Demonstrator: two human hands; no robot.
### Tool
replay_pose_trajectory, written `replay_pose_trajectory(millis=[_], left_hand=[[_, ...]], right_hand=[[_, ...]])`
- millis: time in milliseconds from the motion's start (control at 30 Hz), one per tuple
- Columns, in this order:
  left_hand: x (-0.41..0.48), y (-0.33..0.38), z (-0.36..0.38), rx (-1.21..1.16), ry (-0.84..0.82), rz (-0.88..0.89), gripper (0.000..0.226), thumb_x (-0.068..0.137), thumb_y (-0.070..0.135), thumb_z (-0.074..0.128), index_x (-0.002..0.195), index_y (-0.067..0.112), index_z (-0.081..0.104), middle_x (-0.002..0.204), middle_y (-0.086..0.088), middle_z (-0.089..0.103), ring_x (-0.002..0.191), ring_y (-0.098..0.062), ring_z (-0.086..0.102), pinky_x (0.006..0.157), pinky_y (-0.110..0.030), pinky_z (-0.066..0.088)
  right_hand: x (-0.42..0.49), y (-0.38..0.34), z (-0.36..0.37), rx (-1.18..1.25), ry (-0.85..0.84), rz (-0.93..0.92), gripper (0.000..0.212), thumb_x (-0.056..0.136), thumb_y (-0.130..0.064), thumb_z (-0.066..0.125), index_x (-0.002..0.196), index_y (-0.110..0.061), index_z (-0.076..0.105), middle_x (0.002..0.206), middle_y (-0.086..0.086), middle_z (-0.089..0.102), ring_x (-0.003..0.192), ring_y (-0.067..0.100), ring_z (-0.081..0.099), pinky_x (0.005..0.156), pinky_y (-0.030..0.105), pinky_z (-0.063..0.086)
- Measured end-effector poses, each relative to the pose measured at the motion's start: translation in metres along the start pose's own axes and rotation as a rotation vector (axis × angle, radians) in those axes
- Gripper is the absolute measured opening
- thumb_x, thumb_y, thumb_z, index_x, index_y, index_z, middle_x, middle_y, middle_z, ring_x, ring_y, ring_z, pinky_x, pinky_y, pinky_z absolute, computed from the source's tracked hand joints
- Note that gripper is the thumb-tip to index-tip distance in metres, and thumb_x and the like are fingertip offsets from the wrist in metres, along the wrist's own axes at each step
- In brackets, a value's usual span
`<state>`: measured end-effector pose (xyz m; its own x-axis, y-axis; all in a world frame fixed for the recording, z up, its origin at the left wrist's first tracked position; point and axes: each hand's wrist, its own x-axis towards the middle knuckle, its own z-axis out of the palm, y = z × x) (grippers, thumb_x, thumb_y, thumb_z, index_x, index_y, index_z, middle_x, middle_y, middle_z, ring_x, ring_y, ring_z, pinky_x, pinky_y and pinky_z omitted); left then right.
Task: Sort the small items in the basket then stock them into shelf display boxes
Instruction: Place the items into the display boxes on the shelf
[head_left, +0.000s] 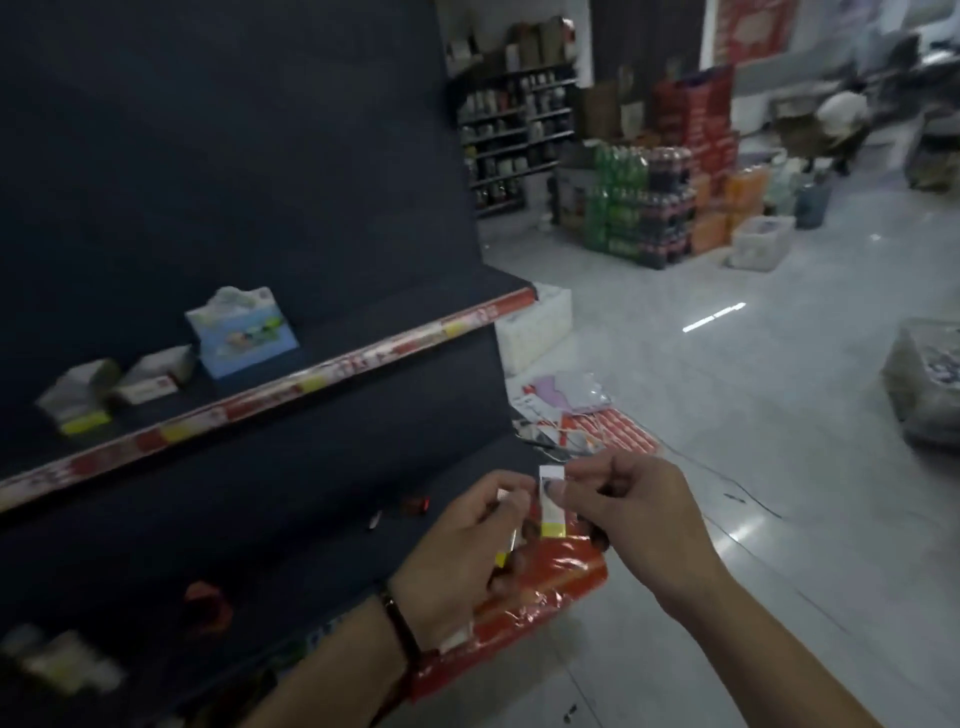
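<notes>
My right hand (631, 512) pinches a small white packet with a yellow end (550, 501) upright, in front of the dark shelf unit. Just left of it, my left hand (462, 551) grips more small white-and-yellow packets (503, 556), mostly hidden by its curled fingers. On the upper shelf (332, 371) stand three display boxes: a blue and white one (241, 332), a grey one with a red label (153, 376), and one with a yellow front (78, 397). No basket can be made out.
A red shiny package (524, 603) lies below my hands at the shelf's foot. Red and white packs (582, 421) litter the floor near a white crate (535, 325). Stacked drink bottles (644, 202) stand further back, a wrapped bundle (930, 384) at the right.
</notes>
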<state>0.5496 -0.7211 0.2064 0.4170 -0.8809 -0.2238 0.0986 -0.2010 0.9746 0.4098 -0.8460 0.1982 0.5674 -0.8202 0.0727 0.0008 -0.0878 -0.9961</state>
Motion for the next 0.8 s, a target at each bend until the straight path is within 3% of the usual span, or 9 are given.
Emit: replay_pose_trajectory(millis=[100, 167, 300, 433, 567, 667, 800], left_hand=[[-0.018, 0.012, -0.058, -0.043, 0.046, 0.019, 0.018, 0.110, 0.029, 0.052, 0.112, 0.021, 0.067, 0.082, -0.004, 0.056, 0.060, -0.015, 0.047, 0.052, -0.027, 0.030], [-0.022, 0.020, -0.104, -0.096, 0.103, 0.029, 0.017, 0.109, 0.031, 0.053, 0.099, 0.025, 0.065, 0.080, -0.002, 0.053, 0.060, -0.016, 0.047, 0.050, -0.025, 0.030], [-0.021, 0.044, -0.220, -0.207, 0.228, 0.076, 0.019, 0.109, 0.031, 0.054, 0.103, 0.013, 0.057, 0.080, -0.007, 0.055, 0.060, -0.016, 0.044, 0.051, -0.027, 0.026], [-0.024, 0.065, -0.333, -0.308, 0.261, 0.043, 0.015, 0.109, 0.030, 0.054, 0.103, 0.017, 0.057, 0.083, -0.009, 0.057, 0.059, -0.017, 0.044, 0.051, -0.027, 0.027], [-0.024, 0.084, -0.419, -0.263, 0.282, 0.088, 0.017, 0.109, 0.027, 0.054, 0.110, 0.010, 0.059, 0.088, -0.009, 0.062, 0.063, -0.017, 0.048, 0.055, -0.027, 0.032], [-0.025, 0.088, -0.472, -0.211, 0.281, 0.141, 0.014, 0.109, 0.026, 0.055, 0.107, 0.017, 0.066, 0.089, -0.007, 0.063, 0.065, -0.017, 0.050, 0.056, -0.027, 0.032], [-0.033, 0.078, -0.545, -0.025, 0.472, 0.209, 0.019, 0.109, 0.028, 0.053, 0.102, 0.026, 0.071, 0.084, -0.007, 0.055, 0.062, -0.013, 0.046, 0.051, -0.024, 0.031]], right_hand=[[0.009, -0.029, 0.065, -0.100, -0.040, -0.139, 0.013, 0.079, -0.019, 0.092, 0.081, -0.020, 0.080, 0.068, 0.000, 0.074, 0.059, 0.011, 0.068, 0.057, 0.019, 0.051], [0.017, -0.043, 0.114, -0.147, -0.116, -0.212, 0.011, 0.080, -0.019, 0.091, 0.077, -0.025, 0.083, 0.069, -0.006, 0.075, 0.062, 0.006, 0.068, 0.060, 0.017, 0.050], [0.046, -0.071, 0.230, -0.283, -0.256, -0.388, 0.031, 0.076, -0.019, 0.094, 0.097, -0.039, 0.084, 0.085, -0.021, 0.075, 0.080, 0.002, 0.072, 0.068, 0.011, 0.051], [0.083, -0.098, 0.343, -0.393, -0.318, -0.457, 0.036, 0.073, -0.024, 0.095, 0.102, -0.042, 0.082, 0.093, -0.027, 0.070, 0.088, 0.000, 0.069, 0.071, 0.011, 0.050], [0.107, -0.119, 0.423, -0.400, -0.327, -0.520, 0.037, 0.073, -0.016, 0.089, 0.095, -0.045, 0.081, 0.090, -0.027, 0.073, 0.088, -0.001, 0.070, 0.072, 0.013, 0.052], [0.125, -0.129, 0.467, -0.425, -0.370, -0.536, 0.034, 0.077, -0.015, 0.085, 0.097, -0.042, 0.081, 0.088, -0.023, 0.074, 0.085, 0.002, 0.070, 0.070, 0.014, 0.052], [0.149, -0.135, 0.517, -0.412, -0.421, -0.545, 0.030, 0.077, -0.013, 0.086, 0.091, -0.038, 0.080, 0.082, -0.021, 0.076, 0.076, 0.002, 0.071, 0.066, 0.012, 0.052]])
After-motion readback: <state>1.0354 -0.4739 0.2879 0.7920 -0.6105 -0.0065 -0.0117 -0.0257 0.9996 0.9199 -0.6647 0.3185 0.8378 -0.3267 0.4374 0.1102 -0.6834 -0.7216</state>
